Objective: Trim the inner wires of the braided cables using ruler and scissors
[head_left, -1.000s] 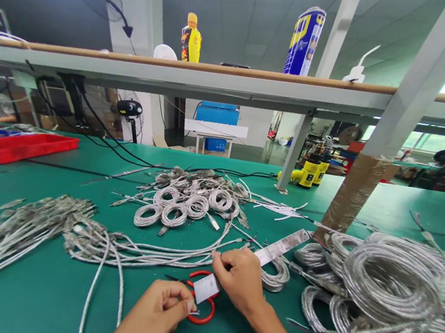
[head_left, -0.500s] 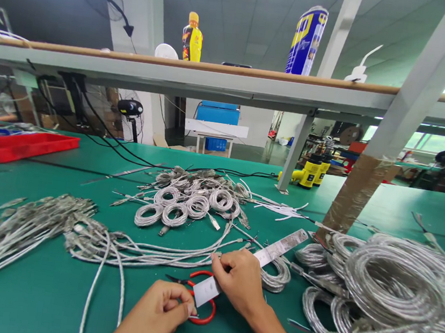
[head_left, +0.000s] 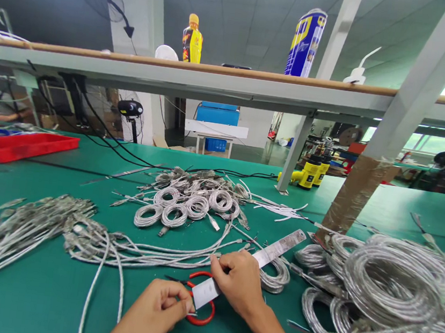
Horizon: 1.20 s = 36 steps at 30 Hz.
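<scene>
My right hand (head_left: pixel 239 279) is closed around a steel ruler (head_left: pixel 280 247), which slants from the lower left up to the right. Close to the ruler's near end, my left hand (head_left: pixel 166 308) pinches a thin, wire-like piece whose tip barely shows past the fingers. Most of that piece is hidden. Beneath the ruler end lie red-handled scissors (head_left: pixel 209 316), partly covered by the ruler and my left hand. Just beyond my right hand, a coiled clear-jacketed cable (head_left: pixel 279 279) rests on the green table.
Coiled USB cables (head_left: pixel 197 206) are heaped mid-table. Straight cables (head_left: pixel 27 234) lie left, and large cable coils (head_left: pixel 394 285) pile up right. A red tray (head_left: pixel 26 147) stands far left. A shelf (head_left: pixel 216 82) crosses overhead; a taped post (head_left: pixel 354 199) rises at right.
My left hand has shifted very slightly left. The right hand and the ruler keep nearly the same place.
</scene>
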{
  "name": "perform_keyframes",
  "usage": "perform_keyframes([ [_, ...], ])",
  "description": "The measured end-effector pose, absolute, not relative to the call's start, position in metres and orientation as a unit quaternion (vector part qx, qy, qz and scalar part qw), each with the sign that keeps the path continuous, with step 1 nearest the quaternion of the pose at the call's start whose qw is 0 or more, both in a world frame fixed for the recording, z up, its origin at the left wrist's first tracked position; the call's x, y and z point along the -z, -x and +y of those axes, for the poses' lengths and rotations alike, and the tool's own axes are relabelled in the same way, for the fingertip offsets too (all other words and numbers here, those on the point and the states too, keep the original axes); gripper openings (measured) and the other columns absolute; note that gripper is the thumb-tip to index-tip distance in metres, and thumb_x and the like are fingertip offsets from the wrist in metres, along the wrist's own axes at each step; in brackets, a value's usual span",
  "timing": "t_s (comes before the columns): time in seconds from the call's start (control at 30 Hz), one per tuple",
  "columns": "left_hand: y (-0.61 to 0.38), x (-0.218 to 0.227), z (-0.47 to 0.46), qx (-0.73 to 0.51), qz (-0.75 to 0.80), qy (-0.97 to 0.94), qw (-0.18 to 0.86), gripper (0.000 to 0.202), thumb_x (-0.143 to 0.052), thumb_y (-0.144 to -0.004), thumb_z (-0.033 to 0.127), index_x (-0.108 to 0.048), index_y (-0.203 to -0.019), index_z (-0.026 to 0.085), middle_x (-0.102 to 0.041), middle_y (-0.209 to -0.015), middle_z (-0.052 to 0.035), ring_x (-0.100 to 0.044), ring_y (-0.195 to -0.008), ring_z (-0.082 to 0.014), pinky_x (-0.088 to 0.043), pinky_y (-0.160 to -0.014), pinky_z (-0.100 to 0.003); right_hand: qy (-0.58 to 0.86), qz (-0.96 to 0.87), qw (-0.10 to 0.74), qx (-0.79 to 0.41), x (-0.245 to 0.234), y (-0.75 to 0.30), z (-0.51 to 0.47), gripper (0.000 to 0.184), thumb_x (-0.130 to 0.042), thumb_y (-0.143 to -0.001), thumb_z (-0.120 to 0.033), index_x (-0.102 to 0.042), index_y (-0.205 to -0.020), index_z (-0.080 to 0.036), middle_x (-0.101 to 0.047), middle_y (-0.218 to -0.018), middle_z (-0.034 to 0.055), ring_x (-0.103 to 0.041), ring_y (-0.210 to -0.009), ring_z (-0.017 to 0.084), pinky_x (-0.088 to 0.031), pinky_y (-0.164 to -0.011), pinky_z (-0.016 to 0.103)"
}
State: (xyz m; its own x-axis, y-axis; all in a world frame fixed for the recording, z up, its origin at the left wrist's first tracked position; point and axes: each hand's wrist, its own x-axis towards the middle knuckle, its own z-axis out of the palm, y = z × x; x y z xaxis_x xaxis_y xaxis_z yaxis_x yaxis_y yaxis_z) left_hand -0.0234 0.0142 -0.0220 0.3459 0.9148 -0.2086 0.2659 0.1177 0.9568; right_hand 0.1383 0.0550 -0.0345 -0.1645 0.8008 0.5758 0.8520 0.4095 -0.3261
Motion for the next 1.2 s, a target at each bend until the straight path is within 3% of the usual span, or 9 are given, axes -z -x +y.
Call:
perform_keyframes([
  [0.43, 0.0306, 0.0185, 0.0195, -0.289, 0.483, -0.617, 0.551, 0.021, -0.050, -0.067, 0.033, -0.055, -0.060, 0.014, -0.022, -0.040, 0.0115, -0.013, -0.041, -0.0069, -0.007, -0.041, -0.024, 0.528, -0.774, 0.349, 0.028, 0.0325, -0.1375, 0.0522, 0.043, -0.042, -0.079, -0.028, -0.035, -0.039, -0.014, -0.045, -0.038, -0.0054, -0.036, -0.042, 0.005, -0.018, -0.055, 0.024],
  [0.87, 0.0301, 0.0183, 0.0195, -0.288, 0.486, -0.617, 0.548, 0.024, -0.051, -0.067, 0.035, -0.055, -0.059, 0.014, -0.021, -0.040, 0.0114, -0.013, -0.041, -0.0068, -0.007, -0.042, -0.024, 0.527, -0.772, 0.353, 0.029, 0.0310, -0.1379, 0.0525, 0.043, -0.043, -0.077, -0.028, -0.032, -0.038, -0.013, -0.043, -0.036, -0.0055, -0.031, -0.040, 0.005, -0.017, -0.051, 0.024],
  [1.2, 0.0279, 0.0185, 0.0192, -0.298, 0.490, -0.633, 0.520, 0.025, -0.049, -0.070, 0.034, -0.057, -0.063, 0.011, -0.032, -0.046, 0.0083, -0.020, -0.044, -0.0069, -0.011, -0.042, -0.022, 0.536, -0.777, 0.327, 0.038, 0.0323, -0.1385, 0.0525, 0.044, -0.042, -0.078, -0.028, -0.041, -0.037, -0.015, -0.048, -0.037, -0.0036, -0.035, -0.040, 0.006, -0.018, -0.051, 0.024],
])
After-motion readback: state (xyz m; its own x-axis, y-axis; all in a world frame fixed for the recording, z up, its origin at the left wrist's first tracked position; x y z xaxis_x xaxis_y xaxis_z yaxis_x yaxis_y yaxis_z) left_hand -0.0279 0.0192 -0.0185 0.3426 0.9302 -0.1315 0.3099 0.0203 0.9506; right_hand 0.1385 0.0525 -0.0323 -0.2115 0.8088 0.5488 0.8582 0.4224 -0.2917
